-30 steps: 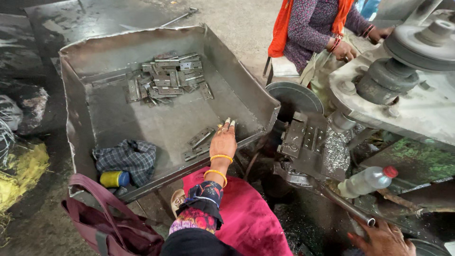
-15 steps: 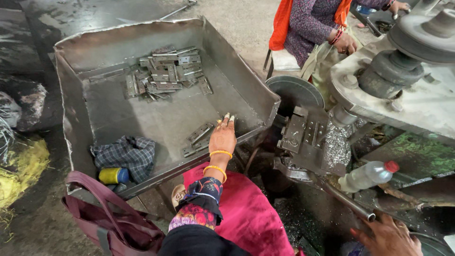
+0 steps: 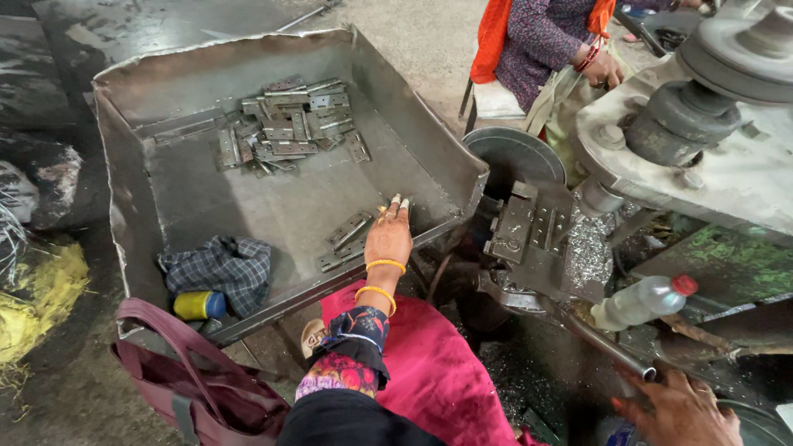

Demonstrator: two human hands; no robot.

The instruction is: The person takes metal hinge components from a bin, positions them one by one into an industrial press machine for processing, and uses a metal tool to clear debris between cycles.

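From above I saw a large, dull grey sheet-metal tray with upturned walls, its floor scuffed and stained. To its right stood a heavy cast machine with round pulleys, flaking paint and a blocky steel die dusted with bright metal shavings. A second person in an orange and purple garment sat beyond the machine. A maroon bag with wide straps lay at the tray's near corner, by the wearer's magenta cloth lap. Inside the tray, a crumpled checked cloth lay beside a small yellow and blue can. A clear plastic bottle with a red cap lay beneath the machine. A loose pile of flat rectangular steel hinges lay at the tray's far end. The left hand, with yellow bangles at the wrist, reached to the tray's near rim, fingers together and stretched flat, tips just beside two hinges lying apart from the pile, holding nothing. The right hand rested low by the machine's steel lever; I could not tell how its fingers stood.
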